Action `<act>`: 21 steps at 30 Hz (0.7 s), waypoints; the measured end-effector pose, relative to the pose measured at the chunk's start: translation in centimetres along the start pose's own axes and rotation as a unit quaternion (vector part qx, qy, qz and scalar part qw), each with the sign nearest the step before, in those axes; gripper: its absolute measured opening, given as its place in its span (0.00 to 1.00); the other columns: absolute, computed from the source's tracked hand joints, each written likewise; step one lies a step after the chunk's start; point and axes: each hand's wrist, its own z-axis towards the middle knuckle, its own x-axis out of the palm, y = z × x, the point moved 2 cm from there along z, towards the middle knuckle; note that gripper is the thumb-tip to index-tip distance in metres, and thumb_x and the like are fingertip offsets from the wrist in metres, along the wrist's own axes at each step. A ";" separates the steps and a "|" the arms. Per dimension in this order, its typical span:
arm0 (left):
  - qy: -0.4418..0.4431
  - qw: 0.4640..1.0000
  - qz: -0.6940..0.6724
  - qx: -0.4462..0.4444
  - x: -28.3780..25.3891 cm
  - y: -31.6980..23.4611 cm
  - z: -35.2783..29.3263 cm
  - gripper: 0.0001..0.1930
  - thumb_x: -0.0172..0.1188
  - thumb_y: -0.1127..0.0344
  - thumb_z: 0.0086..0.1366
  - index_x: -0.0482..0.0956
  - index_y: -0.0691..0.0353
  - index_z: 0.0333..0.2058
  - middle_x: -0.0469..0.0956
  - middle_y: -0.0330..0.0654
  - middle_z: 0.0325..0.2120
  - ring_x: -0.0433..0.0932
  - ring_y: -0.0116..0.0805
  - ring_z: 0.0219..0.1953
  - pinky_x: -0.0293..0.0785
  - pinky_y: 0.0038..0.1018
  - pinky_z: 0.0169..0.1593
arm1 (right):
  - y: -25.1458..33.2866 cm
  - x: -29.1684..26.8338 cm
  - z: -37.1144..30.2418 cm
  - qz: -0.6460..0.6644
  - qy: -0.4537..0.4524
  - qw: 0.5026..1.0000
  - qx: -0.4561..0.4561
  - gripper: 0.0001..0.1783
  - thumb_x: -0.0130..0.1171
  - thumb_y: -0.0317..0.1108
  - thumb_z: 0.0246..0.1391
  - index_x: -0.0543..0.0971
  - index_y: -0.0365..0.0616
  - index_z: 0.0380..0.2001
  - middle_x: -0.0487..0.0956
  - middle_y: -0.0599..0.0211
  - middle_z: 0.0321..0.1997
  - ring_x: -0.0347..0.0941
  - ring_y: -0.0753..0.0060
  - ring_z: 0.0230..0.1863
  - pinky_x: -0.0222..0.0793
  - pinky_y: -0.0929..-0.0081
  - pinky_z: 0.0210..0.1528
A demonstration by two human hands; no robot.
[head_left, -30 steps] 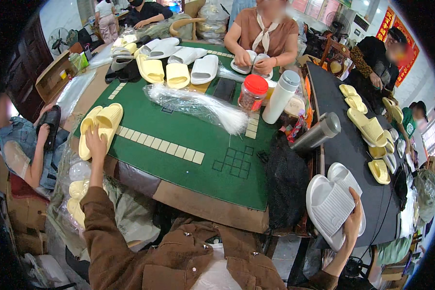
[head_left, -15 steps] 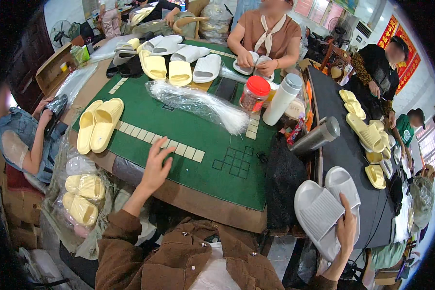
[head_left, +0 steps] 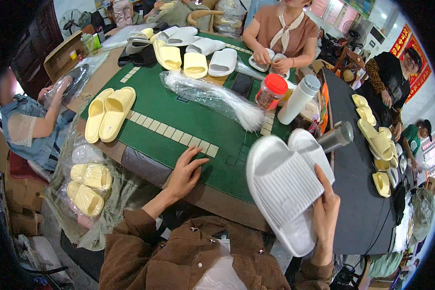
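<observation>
A pair of pale grey slide slippers (head_left: 287, 186) is gripped along its right side by my right hand (head_left: 326, 215). They are raised over the front right corner of the green table top (head_left: 164, 140), soles toward me hidden in part. My left hand (head_left: 183, 173) hovers near the table's front edge with its fingers apart and nothing in it. Beyond its fingertips runs a row of cream squares (head_left: 171, 133). A pair of yellow slippers (head_left: 109, 113) stands at the table's left. In the middle lies a clear plastic bag of thin white strips (head_left: 212, 99).
A red-lidded jar (head_left: 271, 91), a white bottle (head_left: 298, 99) and a steel tumbler (head_left: 337, 137) stand to the right. Grey and yellow slippers (head_left: 195, 65) line the far side. Bagged yellow slippers (head_left: 89, 188) lie lower left. Across the table, a person (head_left: 280, 36) handles slippers.
My right hand has brought the grey slippers left and up, closer over the table. My left hand has moved right and slightly down. The view has shifted a little.
</observation>
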 end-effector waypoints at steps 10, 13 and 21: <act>-0.049 0.991 -0.109 -0.062 -0.8 -0.1 0.2 0.25 0.54 0.80 0.61 0.68 0.62 0.58 0.66 0.49 0.58 0.63 0.51 0.63 0.62 0.39 0.64 | -0.9 12.3 3.9 0.181 0.034 0.983 -0.013 0.26 0.47 0.25 0.65 0.64 0.43 0.66 0.66 0.71 0.19 0.60 0.84 0.21 0.61 0.82 0.25; -0.050 0.991 -0.098 -0.071 -0.9 -0.5 0.2 0.25 0.54 0.78 0.62 0.67 0.63 0.60 0.66 0.50 0.58 0.64 0.50 0.62 0.62 0.38 0.64 | -3.1 15.0 3.9 0.197 0.048 0.979 -0.002 0.30 0.47 0.26 0.64 0.58 0.42 0.69 0.70 0.68 0.20 0.65 0.79 0.19 0.65 0.76 0.24; -0.018 0.994 -0.085 -0.067 -0.8 -0.4 0.1 0.23 0.52 0.68 0.68 0.66 0.63 0.60 0.66 0.51 0.59 0.65 0.51 0.61 0.60 0.40 0.64 | -3.4 18.1 2.5 0.233 0.167 0.957 0.042 0.39 0.47 0.28 0.65 0.43 0.56 0.73 0.72 0.68 0.21 0.68 0.79 0.21 0.68 0.78 0.26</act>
